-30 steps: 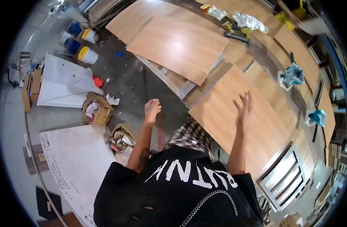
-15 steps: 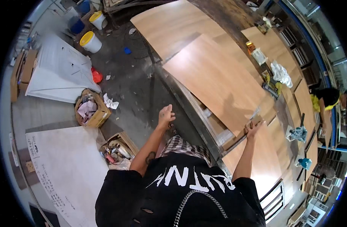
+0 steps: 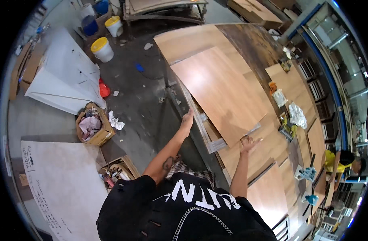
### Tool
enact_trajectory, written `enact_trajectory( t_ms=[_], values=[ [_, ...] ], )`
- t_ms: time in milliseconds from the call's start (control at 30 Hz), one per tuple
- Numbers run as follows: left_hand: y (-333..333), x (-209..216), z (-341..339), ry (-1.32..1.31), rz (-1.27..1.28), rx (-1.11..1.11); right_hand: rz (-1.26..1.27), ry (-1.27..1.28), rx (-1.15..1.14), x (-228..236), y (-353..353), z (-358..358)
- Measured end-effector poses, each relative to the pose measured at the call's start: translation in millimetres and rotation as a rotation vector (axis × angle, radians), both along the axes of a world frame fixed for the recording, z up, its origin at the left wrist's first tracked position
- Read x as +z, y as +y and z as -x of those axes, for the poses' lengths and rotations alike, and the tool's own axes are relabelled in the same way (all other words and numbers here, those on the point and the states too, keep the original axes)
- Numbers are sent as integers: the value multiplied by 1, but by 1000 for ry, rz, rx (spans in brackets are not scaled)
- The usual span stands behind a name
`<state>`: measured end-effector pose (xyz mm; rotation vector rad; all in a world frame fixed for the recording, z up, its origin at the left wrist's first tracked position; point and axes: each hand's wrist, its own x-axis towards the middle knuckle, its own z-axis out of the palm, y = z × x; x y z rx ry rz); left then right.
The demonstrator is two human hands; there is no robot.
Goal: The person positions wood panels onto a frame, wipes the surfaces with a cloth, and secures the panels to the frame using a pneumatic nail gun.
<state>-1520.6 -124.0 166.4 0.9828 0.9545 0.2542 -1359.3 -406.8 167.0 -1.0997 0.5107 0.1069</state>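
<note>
A flat wood-grain panel (image 3: pixel 218 94) lies askew on a frame (image 3: pixel 217 145) with pale rails, on the large worktable. Gaps in the frame show along the panel's left side. My left hand (image 3: pixel 187 119) is at the frame's left edge, its fingers stretched along it and seemingly touching. At the panel's near right corner is my right hand (image 3: pixel 249 144), fingers spread and palm toward the panel and frame end. Whether it touches them I cannot tell. More wood-grain sheet (image 3: pixel 248 166) covers the table beneath, and another panel (image 3: pixel 268 195) lies close to my right forearm.
Cartons of scraps (image 3: pixel 105 134) and a white marked board (image 3: pixel 59 184) stand left. Yellow-lidded buckets (image 3: pixel 102 50) are at far left. White cloth (image 3: pixel 297 115) and blue-handled clamps (image 3: pixel 306 173) lie on the table's right. A person in yellow and black (image 3: pixel 338 160) works beyond.
My left hand has gone from above the floor to the frame's left edge. My right hand has released the near edge and spread beside the panel's corner. The head view has shifted.
</note>
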Motion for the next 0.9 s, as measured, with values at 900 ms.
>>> enact_trajectory(
  t_ms=[900],
  values=[
    [-252,-16,77,38,-259,-600,1023,-134,-855,49,-459,294]
  ],
)
